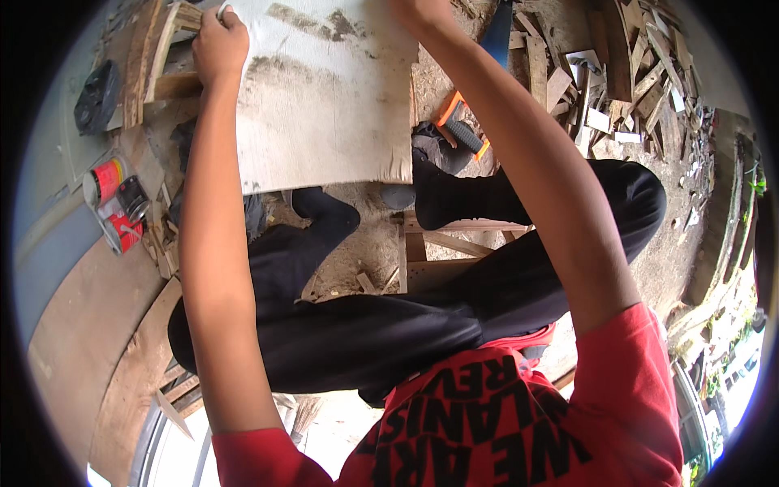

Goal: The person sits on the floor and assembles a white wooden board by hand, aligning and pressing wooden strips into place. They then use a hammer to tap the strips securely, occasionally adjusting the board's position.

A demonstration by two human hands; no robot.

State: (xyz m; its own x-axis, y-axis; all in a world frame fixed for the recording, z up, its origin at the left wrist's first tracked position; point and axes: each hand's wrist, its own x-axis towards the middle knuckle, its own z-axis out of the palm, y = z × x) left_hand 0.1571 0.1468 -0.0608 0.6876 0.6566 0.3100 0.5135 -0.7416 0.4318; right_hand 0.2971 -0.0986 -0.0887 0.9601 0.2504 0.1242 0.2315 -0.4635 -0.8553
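A pale plywood board (329,122) with dark smudges lies in front of me, running out past the top of the picture. My left hand (221,47) is at its far left edge, fingers curled closed around that edge. A small whitish bit shows at the fingertips, too small to name. Over the far right part of the board reaches my right hand (422,11). The picture's upper rim cuts it off, so its fingers are hidden. Near the board's right edge lies an orange-and-black tool handle (464,130), partly behind my right forearm.
Wood offcuts (613,89) are heaped at the far right. A blue blade-like strip (497,36) shows beyond my right forearm. Red cans (105,183) and a black plastic bag (97,97) are on the left. Beneath my legs stands a wooden frame (442,243).
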